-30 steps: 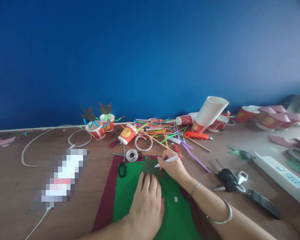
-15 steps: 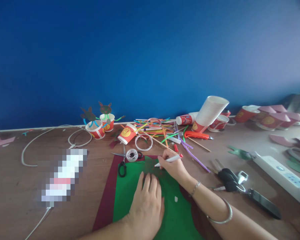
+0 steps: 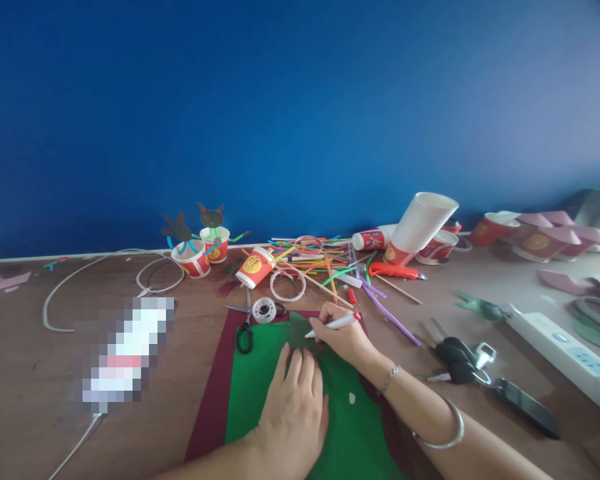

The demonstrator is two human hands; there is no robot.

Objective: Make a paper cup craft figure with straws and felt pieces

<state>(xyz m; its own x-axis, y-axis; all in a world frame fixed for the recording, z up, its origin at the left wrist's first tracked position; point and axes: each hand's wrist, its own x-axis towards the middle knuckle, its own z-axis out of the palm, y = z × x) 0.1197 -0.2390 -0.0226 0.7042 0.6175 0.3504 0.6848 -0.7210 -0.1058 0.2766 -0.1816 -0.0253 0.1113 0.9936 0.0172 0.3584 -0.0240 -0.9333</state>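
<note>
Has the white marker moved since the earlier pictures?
Yes: the white marker shifted slightly left and downward in the picture, judged against the tape roll.

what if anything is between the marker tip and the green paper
Nothing visible: the right hand holds the white marker with its tip at or just above the green paper. The left hand rests on the paper near the tip and the scissors lie farther left; neither is in between.
</note>
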